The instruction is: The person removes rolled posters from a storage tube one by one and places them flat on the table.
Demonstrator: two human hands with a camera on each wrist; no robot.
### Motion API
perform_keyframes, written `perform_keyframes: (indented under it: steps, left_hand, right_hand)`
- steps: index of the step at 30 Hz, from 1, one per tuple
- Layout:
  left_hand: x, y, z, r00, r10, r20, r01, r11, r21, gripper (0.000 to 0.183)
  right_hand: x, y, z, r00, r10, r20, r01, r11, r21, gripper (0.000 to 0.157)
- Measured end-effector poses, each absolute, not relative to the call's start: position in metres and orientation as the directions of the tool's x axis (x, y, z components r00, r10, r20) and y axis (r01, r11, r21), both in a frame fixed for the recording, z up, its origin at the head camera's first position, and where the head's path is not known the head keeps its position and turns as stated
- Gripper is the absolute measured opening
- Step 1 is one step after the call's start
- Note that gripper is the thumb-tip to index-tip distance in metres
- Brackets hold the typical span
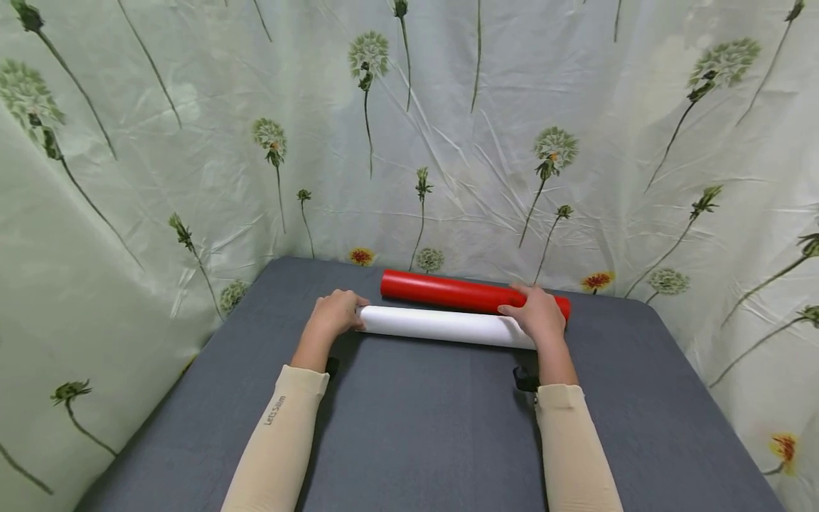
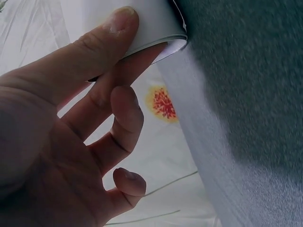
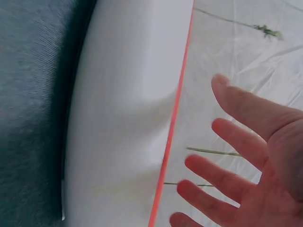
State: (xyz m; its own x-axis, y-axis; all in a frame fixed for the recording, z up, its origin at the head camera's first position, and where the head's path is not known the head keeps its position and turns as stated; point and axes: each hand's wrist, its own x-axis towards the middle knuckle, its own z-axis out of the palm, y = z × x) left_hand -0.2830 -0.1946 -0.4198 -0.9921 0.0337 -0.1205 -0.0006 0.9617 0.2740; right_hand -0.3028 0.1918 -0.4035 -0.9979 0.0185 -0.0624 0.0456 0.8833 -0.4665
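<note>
A white roll of sheet material (image 1: 441,324) lies crosswise on the dark grey table, its hollow left end visible in the left wrist view. My left hand (image 1: 338,313) pinches that end, the thumb on the outer surface and the index finger (image 2: 135,64) inside the opening; the other fingers curl loosely. Above the right end of the roll hovers my right hand (image 1: 539,316), fingers spread and apart from the white surface (image 3: 118,118) in the right wrist view. Just behind lies a red roll (image 1: 441,290), partly hidden by the right hand.
The grey tabletop (image 1: 422,427) stretches toward me in front of the rolls. A pale curtain (image 1: 448,142) printed with dandelions hangs behind the table and along both sides. Dark wrist straps (image 1: 526,379) sit at my sleeve cuffs.
</note>
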Motion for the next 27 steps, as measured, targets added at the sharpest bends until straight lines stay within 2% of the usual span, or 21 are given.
perform_keyframes:
  steps: [9, 17, 20, 24, 27]
  left_hand:
    - [-0.285, -0.186, -0.425, -0.995, 0.07, -0.076, 0.048, 0.965, 0.259, 0.055]
    - [-0.282, -0.18, -0.422, -0.994, 0.067, -0.084, 0.045, 0.969, 0.244, 0.057]
    - [-0.278, -0.178, -0.416, -0.995, 0.072, -0.07, 0.056, 0.977, 0.205, 0.063]
    - [-0.271, -0.169, -0.403, -0.991, 0.134, 0.015, 0.134, 0.977, 0.164, 0.068]
    - [-0.268, -0.153, -0.398, -0.961, 0.256, 0.102, 0.269, 0.95, 0.156, 0.064]
  right_hand:
    - [-0.284, 0.192, -0.411, -0.997, -0.052, -0.056, -0.023, 0.905, -0.425, 0.065]
    - [-0.283, 0.187, -0.421, -0.997, -0.047, -0.058, -0.021, 0.921, -0.388, 0.054]
    - [-0.284, 0.187, -0.422, -0.997, -0.041, -0.07, -0.01, 0.922, -0.388, 0.051]
    - [-0.283, 0.186, -0.422, -0.995, -0.04, -0.092, -0.001, 0.921, -0.39, 0.05]
    - [-0.283, 0.186, -0.422, -0.995, -0.036, -0.098, 0.004, 0.924, -0.381, 0.05]
